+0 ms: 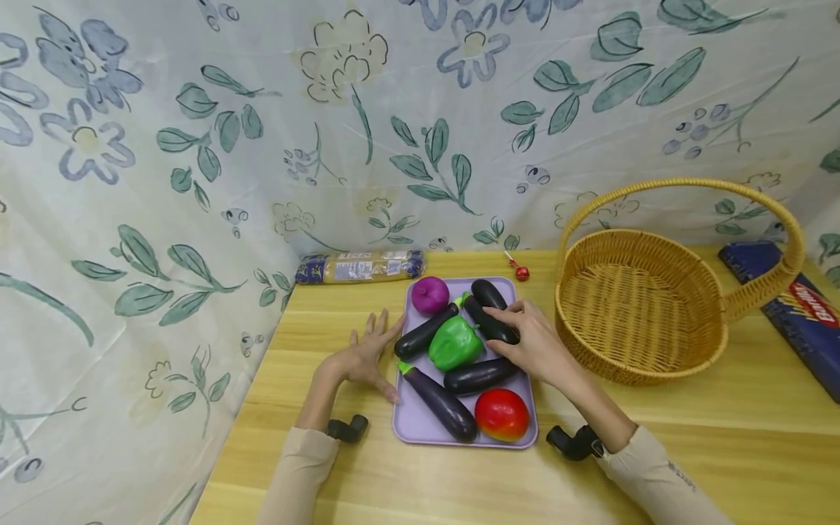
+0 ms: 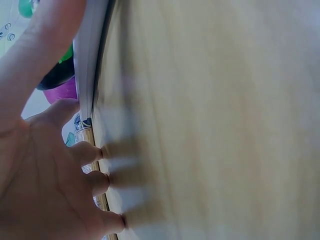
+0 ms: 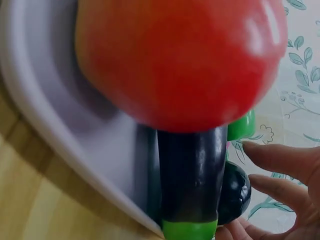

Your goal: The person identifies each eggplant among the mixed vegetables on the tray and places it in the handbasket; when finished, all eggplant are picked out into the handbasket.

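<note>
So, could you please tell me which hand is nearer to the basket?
Right. The right hand reaches over the tray, just left of the basket; the left hand is at the tray's left edge, farther away.

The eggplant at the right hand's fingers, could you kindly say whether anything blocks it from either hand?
Nothing visible separates this eggplant from the right hand. Toward the left hand, the green pepper and another eggplant lie between, on the purple tray.

Can't see all of the eggplant under the right hand. From the right wrist, can't see the whole red fruit, cut off on top.
</note>
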`<state>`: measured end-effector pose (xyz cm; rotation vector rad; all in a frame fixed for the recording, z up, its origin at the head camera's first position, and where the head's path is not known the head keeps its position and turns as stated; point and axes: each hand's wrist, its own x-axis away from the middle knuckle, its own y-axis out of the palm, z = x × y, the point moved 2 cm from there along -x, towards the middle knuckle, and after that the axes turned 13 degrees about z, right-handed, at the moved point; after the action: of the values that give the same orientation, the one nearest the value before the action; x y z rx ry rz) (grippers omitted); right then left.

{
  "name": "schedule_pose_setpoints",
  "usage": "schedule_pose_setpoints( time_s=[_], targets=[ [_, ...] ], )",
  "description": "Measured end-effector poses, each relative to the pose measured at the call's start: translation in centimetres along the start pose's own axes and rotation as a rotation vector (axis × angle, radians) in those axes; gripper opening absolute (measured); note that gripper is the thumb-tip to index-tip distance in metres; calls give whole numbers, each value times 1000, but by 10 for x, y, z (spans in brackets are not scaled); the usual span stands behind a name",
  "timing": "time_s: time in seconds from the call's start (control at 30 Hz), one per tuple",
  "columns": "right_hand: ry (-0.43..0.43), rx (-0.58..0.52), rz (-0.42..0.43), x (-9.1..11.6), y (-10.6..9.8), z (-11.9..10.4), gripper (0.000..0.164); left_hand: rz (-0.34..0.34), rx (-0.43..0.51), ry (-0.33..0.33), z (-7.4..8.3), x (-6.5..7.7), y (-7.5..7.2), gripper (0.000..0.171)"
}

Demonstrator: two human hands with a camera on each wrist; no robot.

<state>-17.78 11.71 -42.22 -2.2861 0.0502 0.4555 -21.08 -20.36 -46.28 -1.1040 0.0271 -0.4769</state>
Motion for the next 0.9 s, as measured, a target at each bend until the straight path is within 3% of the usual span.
schedule_pose_setpoints(
  time_s=[0.9],
  targets=[
    [60,76,30,-5,10,-4,41,8,-2,-1,4,2,-1,146]
  ],
)
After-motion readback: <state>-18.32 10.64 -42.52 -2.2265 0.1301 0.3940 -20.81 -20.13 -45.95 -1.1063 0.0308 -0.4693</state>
